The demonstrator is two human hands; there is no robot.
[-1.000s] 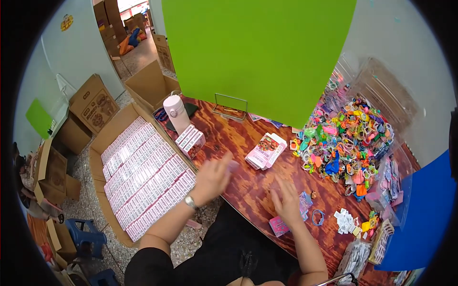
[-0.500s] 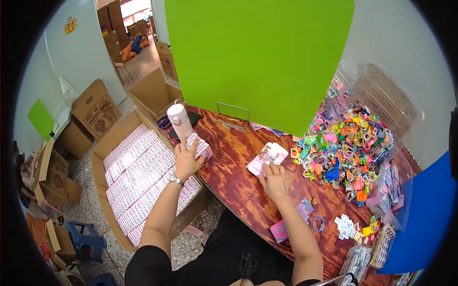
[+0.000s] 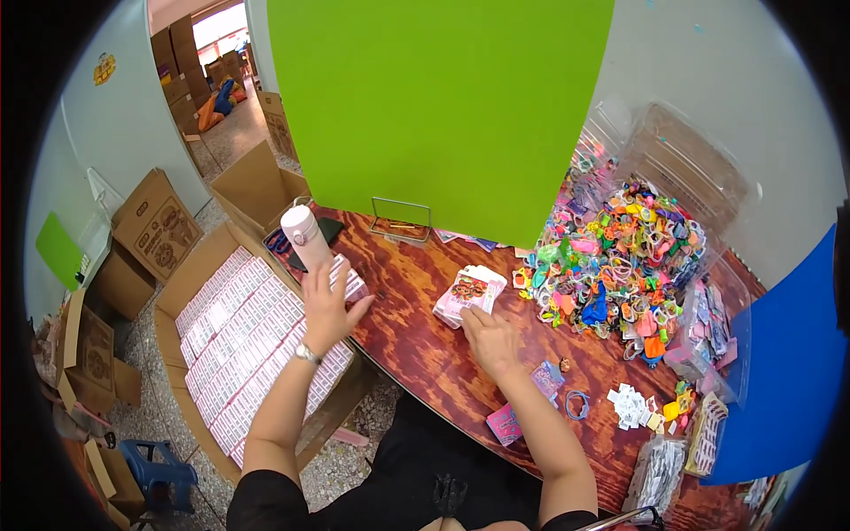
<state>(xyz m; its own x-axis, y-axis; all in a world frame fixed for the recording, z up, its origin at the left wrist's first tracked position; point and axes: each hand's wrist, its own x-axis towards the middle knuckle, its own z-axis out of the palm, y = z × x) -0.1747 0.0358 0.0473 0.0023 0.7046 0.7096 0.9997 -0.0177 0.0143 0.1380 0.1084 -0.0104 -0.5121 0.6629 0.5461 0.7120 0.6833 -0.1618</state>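
Head camera: from my remote seat, I judge the step in hand to be handling small boxes on the bench (image 3: 403, 332). My left hand (image 3: 327, 310) has its fingers spread wide over the pink-and-white boxes (image 3: 355, 283) beside the bottle (image 3: 305, 236); contact is unclear. My right hand's (image 3: 492, 342) fingers bend together at the near edge of a flat pink box (image 3: 471, 292) lying on the bench; I cannot tell if they grip. The next move likely calls for a square, gentle pinch.
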